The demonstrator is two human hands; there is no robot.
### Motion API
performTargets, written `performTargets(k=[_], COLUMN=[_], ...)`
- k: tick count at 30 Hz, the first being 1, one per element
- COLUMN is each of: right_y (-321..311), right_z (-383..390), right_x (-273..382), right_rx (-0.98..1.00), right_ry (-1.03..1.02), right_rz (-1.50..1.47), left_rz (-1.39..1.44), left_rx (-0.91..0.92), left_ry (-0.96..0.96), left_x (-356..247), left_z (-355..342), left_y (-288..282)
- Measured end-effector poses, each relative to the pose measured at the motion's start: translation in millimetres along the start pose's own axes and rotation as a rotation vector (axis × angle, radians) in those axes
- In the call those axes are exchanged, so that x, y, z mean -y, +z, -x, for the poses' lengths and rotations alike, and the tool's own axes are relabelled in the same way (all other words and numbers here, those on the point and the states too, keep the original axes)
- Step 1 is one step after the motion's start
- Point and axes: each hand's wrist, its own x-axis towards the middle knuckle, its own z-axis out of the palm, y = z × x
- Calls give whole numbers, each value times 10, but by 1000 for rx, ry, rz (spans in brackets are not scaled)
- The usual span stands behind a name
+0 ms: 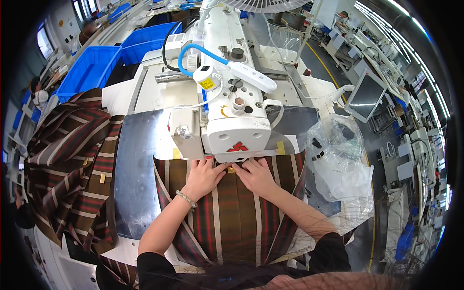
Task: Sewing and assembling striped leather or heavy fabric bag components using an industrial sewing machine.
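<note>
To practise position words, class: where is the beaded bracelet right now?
In the head view, left of centre, the beaded bracelet is around the wrist of the person's left hand, with the striped fabric beneath it.

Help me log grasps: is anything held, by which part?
Left hand and right hand touch striped cloth near its far edge; whether held cannot be told.

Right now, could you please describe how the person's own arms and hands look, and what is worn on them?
Both forearms are bare below black sleeves, which end near the elbows. The left hand has a bracelet of pale beads at its wrist; the right hand shows none. Neither wears a glove.
</note>
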Motion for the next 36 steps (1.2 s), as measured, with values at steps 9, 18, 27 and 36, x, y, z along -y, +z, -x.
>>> performTargets(k=[9, 18, 27, 36], right_y=[-13, 4, 26, 97], right_z=[82, 44, -65, -94], right_x=[132, 197, 72, -23], right_rx=[149, 125, 76, -25], right_ry=[-23, 56, 116, 243], right_rz=[59, 44, -143, -399], left_rz=[22, 149, 132, 115], left_rx=[16, -69, -4, -30], left_ry=[-19, -22, 11, 3], left_x=[7, 59, -20, -42], left_z=[1, 61, 56, 55], left_y=[-24, -26, -21, 2])
